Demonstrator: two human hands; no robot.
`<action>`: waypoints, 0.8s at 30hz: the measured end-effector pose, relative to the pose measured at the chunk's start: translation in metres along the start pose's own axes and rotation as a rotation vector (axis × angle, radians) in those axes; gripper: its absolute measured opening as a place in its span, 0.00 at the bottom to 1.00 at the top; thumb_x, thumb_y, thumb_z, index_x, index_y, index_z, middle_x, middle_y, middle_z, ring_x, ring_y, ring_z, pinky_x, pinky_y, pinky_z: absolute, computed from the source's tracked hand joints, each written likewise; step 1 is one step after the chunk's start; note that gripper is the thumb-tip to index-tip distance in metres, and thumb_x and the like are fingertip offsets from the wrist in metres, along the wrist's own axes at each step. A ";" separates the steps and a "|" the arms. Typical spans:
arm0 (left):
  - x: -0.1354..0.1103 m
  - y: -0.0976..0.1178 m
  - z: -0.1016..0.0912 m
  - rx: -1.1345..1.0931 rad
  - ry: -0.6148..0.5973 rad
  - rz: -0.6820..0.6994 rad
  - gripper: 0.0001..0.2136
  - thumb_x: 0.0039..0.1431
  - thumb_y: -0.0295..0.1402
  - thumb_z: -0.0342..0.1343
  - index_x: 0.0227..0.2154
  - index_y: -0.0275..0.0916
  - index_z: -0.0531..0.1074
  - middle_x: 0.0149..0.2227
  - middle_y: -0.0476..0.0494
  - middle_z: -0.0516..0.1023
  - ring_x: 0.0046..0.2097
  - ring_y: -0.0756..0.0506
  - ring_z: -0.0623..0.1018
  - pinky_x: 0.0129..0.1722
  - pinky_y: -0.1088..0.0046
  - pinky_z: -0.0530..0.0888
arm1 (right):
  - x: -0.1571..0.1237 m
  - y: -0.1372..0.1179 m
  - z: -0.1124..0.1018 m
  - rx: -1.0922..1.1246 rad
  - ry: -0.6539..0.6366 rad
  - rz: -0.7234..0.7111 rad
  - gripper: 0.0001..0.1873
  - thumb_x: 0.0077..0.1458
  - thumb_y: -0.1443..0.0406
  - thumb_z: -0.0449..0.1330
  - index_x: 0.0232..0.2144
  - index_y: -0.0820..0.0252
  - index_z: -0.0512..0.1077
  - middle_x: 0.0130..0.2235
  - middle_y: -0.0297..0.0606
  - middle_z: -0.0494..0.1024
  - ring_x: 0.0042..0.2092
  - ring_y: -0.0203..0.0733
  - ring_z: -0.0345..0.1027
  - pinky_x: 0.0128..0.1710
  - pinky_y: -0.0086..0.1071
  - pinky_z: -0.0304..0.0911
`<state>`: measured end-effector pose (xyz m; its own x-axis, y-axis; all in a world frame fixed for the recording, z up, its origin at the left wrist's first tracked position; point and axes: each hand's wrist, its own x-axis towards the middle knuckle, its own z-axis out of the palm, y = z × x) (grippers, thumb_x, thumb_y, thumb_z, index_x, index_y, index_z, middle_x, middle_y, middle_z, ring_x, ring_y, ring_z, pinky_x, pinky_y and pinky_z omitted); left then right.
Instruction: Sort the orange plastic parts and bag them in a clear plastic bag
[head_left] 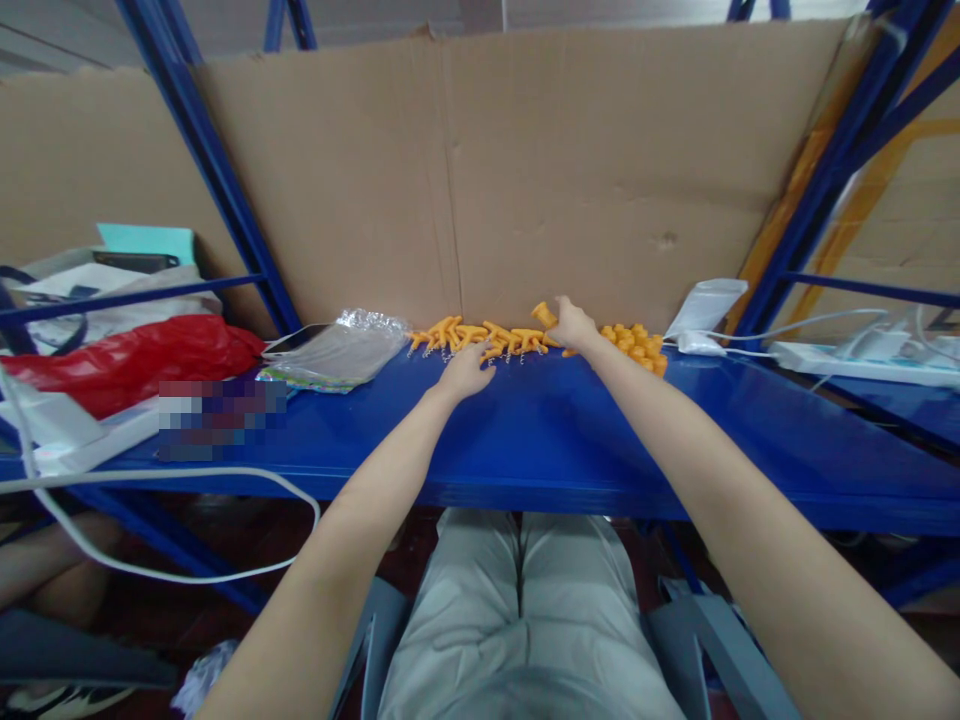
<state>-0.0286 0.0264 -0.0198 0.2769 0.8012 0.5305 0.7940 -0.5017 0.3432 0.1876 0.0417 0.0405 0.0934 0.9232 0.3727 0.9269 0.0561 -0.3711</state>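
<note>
Distinctly flared orange piece (542,315), glossy shelf (525,440).

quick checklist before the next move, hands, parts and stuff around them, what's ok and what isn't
1. Right hand has a part: ok, it holds an orange part raised.
2. Left hand free: cannot tell, it is at the row and may hide a part.
3. Row apart from pile: cannot tell, the right hand blocks the view between.
4. Bag apart from left hand: ok.
5. Cable off left arm: cannot tell, they look close.
</note>
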 end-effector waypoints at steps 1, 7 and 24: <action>0.001 -0.001 0.001 -0.007 0.008 0.006 0.20 0.55 0.26 0.58 0.52 0.33 0.74 0.55 0.34 0.78 0.55 0.37 0.78 0.58 0.59 0.73 | 0.001 -0.002 -0.004 0.032 0.034 -0.032 0.38 0.51 0.71 0.59 0.64 0.64 0.56 0.54 0.56 0.75 0.56 0.58 0.71 0.54 0.49 0.64; 0.005 -0.005 0.003 -0.140 0.095 0.113 0.20 0.58 0.33 0.58 0.53 0.32 0.72 0.53 0.33 0.78 0.53 0.40 0.78 0.57 0.60 0.73 | -0.006 -0.015 -0.010 0.185 0.141 -0.294 0.30 0.44 0.71 0.60 0.53 0.61 0.67 0.45 0.45 0.78 0.48 0.54 0.73 0.49 0.48 0.67; 0.000 0.006 -0.004 -0.134 0.044 0.164 0.16 0.54 0.34 0.61 0.46 0.41 0.76 0.40 0.47 0.82 0.35 0.47 0.79 0.41 0.69 0.76 | -0.061 0.000 0.023 0.981 -0.123 -0.408 0.16 0.42 0.63 0.68 0.36 0.59 0.74 0.39 0.37 0.81 0.41 0.42 0.75 0.45 0.38 0.70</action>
<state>-0.0260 0.0219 -0.0151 0.3702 0.6915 0.6202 0.6605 -0.6654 0.3476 0.1731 -0.0058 -0.0021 -0.2456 0.7944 0.5556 0.1770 0.6002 -0.7800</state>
